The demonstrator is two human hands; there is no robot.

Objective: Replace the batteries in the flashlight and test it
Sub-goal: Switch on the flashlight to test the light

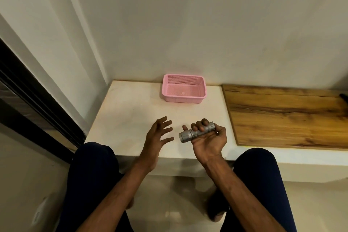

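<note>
A silver metal flashlight [190, 134] lies across the palm of my right hand [207, 137], which is turned palm up with the fingers curled over the barrel. Its wider head end points left, sticking out past my fingers. My left hand [158, 135] hovers just left of that head end, fingers spread, holding nothing and not touching the flashlight. Both hands are above the near edge of a white stone ledge [131, 117]. No batteries are visible.
A pink perforated plastic basket [183, 88] stands at the back of the ledge against the wall and looks empty. A wooden board [286, 117] covers the ledge to the right. A dark door frame [37, 100] runs along the left. My knees sit below the ledge.
</note>
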